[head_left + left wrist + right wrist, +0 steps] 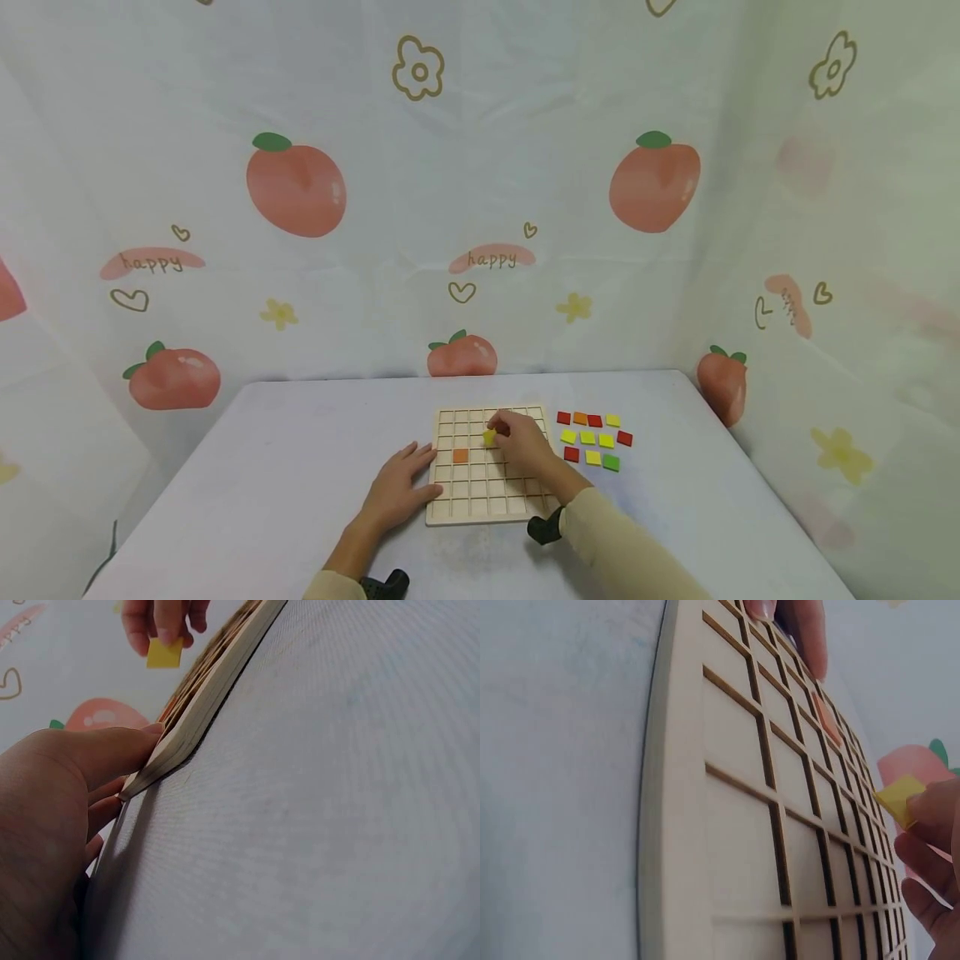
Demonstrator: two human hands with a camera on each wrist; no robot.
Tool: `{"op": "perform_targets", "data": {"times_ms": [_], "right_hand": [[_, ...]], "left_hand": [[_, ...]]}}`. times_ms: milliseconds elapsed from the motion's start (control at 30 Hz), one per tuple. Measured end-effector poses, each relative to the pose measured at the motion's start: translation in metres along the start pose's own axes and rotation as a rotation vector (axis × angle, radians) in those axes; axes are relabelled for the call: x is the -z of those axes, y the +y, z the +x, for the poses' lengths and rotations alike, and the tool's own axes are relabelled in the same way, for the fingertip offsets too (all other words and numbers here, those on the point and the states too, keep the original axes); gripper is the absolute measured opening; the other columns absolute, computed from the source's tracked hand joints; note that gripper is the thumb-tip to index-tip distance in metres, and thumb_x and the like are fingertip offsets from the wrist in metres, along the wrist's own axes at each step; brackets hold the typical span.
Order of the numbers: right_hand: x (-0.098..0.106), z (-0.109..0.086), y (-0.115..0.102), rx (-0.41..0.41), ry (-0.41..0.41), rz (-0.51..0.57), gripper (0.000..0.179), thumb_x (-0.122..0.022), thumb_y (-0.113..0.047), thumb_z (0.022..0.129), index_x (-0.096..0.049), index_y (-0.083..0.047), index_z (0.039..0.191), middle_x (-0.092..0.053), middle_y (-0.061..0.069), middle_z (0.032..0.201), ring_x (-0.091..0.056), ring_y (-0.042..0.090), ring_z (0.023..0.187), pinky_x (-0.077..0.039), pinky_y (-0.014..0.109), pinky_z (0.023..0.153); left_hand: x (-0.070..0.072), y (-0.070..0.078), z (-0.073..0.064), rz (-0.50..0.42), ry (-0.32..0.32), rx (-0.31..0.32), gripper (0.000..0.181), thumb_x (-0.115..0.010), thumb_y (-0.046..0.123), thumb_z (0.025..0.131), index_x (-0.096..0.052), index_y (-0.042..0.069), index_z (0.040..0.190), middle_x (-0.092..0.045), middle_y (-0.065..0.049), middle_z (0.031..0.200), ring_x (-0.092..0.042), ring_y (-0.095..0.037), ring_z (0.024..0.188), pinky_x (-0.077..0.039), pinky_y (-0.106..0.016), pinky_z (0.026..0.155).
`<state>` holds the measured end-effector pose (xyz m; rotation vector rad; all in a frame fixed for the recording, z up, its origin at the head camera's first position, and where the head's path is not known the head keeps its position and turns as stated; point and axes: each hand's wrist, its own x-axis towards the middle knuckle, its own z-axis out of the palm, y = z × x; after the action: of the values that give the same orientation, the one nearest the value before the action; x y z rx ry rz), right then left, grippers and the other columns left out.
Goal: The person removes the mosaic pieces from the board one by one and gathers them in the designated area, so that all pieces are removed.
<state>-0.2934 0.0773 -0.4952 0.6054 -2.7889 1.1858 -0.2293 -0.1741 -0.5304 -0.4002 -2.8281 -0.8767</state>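
Note:
A wooden grid board (480,508) lies on the table, divided into square cells by raised strips. My right hand (521,442) pinches a yellow square tile (901,799) between thumb and fingertips, held above the board's upper middle cells. The same tile shows in the left wrist view, raised off the board. My left hand (397,487) rests at the board's left edge with fingers extended, the thumb touching the rim. One orange tile (461,456) sits in a cell left of the middle.
To the right of the board several loose tiles lie in rough rows: red (572,454), yellow (587,437), orange (581,418) and one green tile (611,462). Behind the white table (300,442) hangs a printed curtain (480,167).

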Motion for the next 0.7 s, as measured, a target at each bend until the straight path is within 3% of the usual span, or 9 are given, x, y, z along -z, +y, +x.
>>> {"op": "perform_targets", "data": {"times_ms": [333, 700], "right_hand": [[0.028, -0.011, 0.015, 0.007, 0.039, -0.014, 0.014, -0.065, -0.005, 0.091, -0.065, -0.013, 0.102, -0.061, -0.004, 0.091, -0.053, 0.015, 0.082, -0.050, 0.031, 0.074], [0.052, -0.026, 0.037, -0.100, 0.076, -0.030, 0.013, -0.066, -0.005, 0.090, -0.065, -0.015, 0.100, -0.059, -0.006, 0.086, -0.052, 0.015, 0.078, -0.047, 0.029, 0.068]], "left_hand": [[0.000, 0.000, -0.001, 0.007, 0.000, -0.011, 0.063, -0.071, 0.041, 0.082, -0.059, 0.009, 0.135, -0.053, -0.005, 0.141, -0.038, -0.036, 0.136, -0.031, -0.059, 0.105], [-0.001, -0.001, 0.001, 0.011, 0.002, -0.005, 0.062, -0.072, 0.039, 0.082, -0.059, 0.010, 0.136, -0.053, -0.004, 0.142, -0.037, -0.035, 0.136, -0.031, -0.059, 0.106]]}}
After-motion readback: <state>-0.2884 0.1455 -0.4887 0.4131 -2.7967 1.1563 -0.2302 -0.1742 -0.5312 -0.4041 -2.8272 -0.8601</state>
